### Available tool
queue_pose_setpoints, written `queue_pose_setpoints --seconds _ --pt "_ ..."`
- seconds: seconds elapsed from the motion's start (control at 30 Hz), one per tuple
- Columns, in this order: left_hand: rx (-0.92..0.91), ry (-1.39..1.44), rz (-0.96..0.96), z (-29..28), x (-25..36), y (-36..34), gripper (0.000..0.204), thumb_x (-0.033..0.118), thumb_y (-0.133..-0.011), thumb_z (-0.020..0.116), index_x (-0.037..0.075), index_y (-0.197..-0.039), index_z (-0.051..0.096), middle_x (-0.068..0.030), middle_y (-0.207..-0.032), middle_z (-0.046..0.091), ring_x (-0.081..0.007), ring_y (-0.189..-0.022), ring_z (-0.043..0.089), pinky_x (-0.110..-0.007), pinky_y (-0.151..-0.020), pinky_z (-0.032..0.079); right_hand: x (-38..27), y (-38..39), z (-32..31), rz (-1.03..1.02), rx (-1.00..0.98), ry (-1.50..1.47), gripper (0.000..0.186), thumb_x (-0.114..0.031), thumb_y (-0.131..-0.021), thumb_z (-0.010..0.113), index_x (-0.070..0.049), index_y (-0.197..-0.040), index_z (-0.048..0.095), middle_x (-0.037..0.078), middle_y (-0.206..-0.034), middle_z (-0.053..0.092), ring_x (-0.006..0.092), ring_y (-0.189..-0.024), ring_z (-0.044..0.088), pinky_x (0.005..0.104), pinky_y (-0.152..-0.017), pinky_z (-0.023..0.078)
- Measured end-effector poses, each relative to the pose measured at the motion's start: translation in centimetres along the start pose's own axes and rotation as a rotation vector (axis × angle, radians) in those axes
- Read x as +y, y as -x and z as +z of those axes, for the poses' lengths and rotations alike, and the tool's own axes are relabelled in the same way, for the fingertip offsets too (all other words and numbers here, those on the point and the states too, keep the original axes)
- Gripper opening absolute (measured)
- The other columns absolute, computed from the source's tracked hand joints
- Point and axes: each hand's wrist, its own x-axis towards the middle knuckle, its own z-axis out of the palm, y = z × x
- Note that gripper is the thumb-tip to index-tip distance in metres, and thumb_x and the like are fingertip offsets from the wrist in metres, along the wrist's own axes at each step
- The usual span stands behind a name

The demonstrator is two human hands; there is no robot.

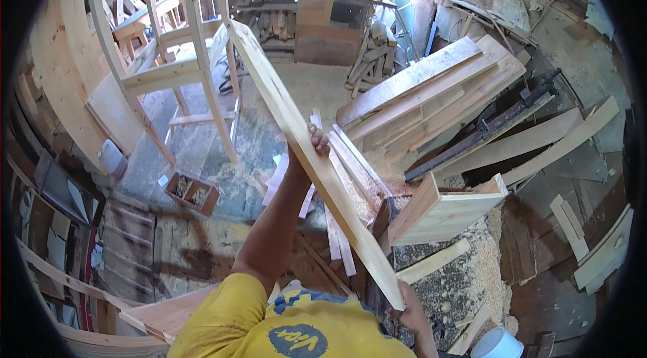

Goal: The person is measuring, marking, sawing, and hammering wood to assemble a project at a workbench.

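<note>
One long board (340,200) slants far left to near right, left hand (319,140) curled round its middle, right hand (412,314) apparently closed on its near end; keep the far tip clear of the wooden frame (165,77).

Short light lettering (298,340) stands in a dark oval on the yellow shirt (350,332).

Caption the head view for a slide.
Left hand and right hand hold a long pale board amid stacked planks and wood shavings.
</note>
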Motion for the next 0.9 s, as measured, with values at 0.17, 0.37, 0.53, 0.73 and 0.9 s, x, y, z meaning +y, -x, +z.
queue_pose_setpoints --seconds 0.17,0.37,0.53,0.73,0.9 --pt "0.507 -0.537 0.052 3.3 1.0 -0.9 0.06 0.061 -0.097 0.042 0.006 -0.122 0.05 -0.0133 -0.107 0.055 -0.0248 -0.099 0.056 -0.038 -0.086 0.046 4.8 0.8 1.7 0.297 0.08 -0.118 0.066 -0.016 -0.076 0.075 0.002 -0.135 0.05 0.022 -0.133 0.055 0.0344 -0.124 0.053 0.0405 -0.107 0.04" --pt "0.408 -2.354 -0.015 2.5 6.1 0.3 0.059 0.024 -0.093 0.051 -0.003 -0.141 0.033 -0.0214 -0.139 0.038 -0.0324 -0.129 0.038 -0.041 -0.11 0.028 7.5 4.1 2.6 0.253 0.251 -0.179 0.038 -0.02 -0.092 0.061 -0.002 -0.125 0.057 0.017 -0.114 0.065 0.0312 -0.107 0.063 0.0383 -0.094 0.049" --pt "0.115 -1.437 -0.433 5.8 7.2 1.5 0.053 0.049 -0.093 0.059 0.005 -0.123 0.055 -0.0059 -0.103 0.063 -0.0173 -0.095 0.06 -0.038 -0.086 0.05 8.8 10.2 2.8 0.47 0.363 -0.102 0.038 -0.017 -0.082 0.067 -0.003 -0.117 0.063 0.022 -0.099 0.066 0.04 -0.093 0.063 0.0445 -0.082 0.05" --pt "0.338 -1.256 -1.21 4.6 -3.2 11.6 0.046 0.046 -0.096 0.054 0.006 -0.118 0.053 -0.0008 -0.092 0.056 -0.011 -0.077 0.054 -0.029 -0.067 0.049 3.8 15.6 5.5 0.829 0.587 -0.165 0.034 -0.013 -0.082 0.066 0.001 -0.113 0.064 0.021 -0.093 0.068 0.034 -0.085 0.067 0.0415 -0.078 0.052" --pt "0.065 -0.659 -1.913 4.6 -9.8 20.9 0.033 0.039 -0.101 0.051 0.008 -0.098 0.06 0.0006 -0.079 0.06 -0.011 -0.065 0.057 -0.028 -0.057 0.047 -1.0 21.7 13.3 1.17 0.997 -0.066 0.032 -0.01 -0.08 0.067 0.0 -0.11 0.066 0.02 -0.097 0.068 0.0354 -0.087 0.067 0.0409 -0.079 0.053"
